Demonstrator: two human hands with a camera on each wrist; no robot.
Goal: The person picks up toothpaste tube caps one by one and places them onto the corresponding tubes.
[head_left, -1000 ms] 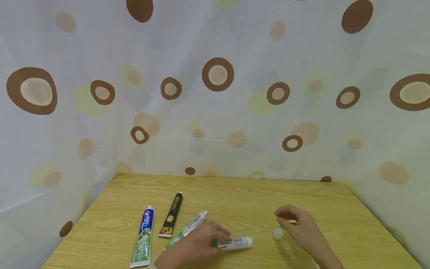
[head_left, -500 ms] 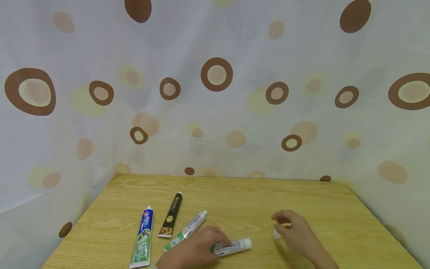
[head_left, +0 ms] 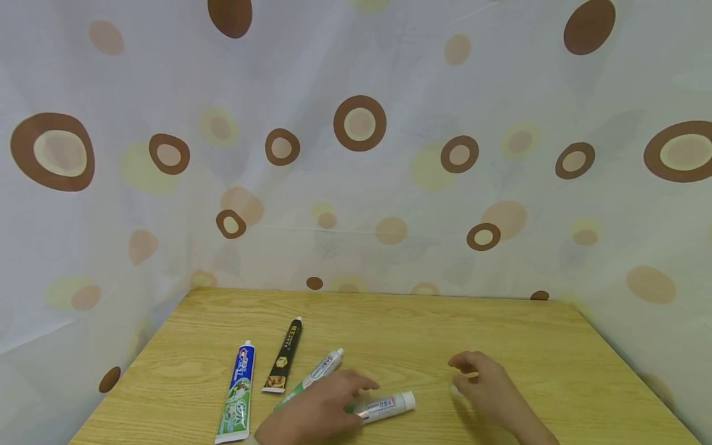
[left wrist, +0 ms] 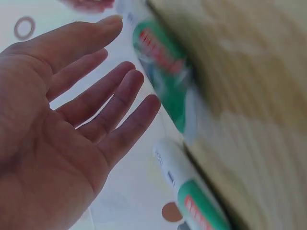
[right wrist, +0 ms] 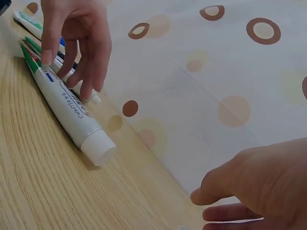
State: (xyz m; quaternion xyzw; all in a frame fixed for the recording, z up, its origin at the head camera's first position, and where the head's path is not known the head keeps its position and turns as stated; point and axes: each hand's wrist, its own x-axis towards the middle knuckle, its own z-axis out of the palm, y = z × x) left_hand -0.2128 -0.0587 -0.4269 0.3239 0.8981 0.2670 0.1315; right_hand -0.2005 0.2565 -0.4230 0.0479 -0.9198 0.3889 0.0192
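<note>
A white and green toothpaste tube (head_left: 386, 406) with its white cap on lies on the table, cap end to the right. My left hand (head_left: 325, 405) is over its green tail end, fingers loosely spread; in the left wrist view the hand's (left wrist: 72, 120) palm and fingers hold nothing. To the right, my right hand (head_left: 484, 386) hovers low with thumb and fingers apart. A small white cap (head_left: 455, 390) stands on the table by its fingertips, partly hidden by them. In the right wrist view the right hand (right wrist: 259, 187) shows no object between its fingers.
Left of the hands lie a second white and green tube (head_left: 322, 371), a slim black tube (head_left: 285, 355) and a large blue and green tube (head_left: 238, 392). The wooden table (head_left: 411, 327) meets a spotted curtain (head_left: 356, 185) at the back and sides.
My left hand has loosened from the toothpaste tube and its fingers have lifted. My right hand has moved slightly left and down, covering more of the small white cap.
</note>
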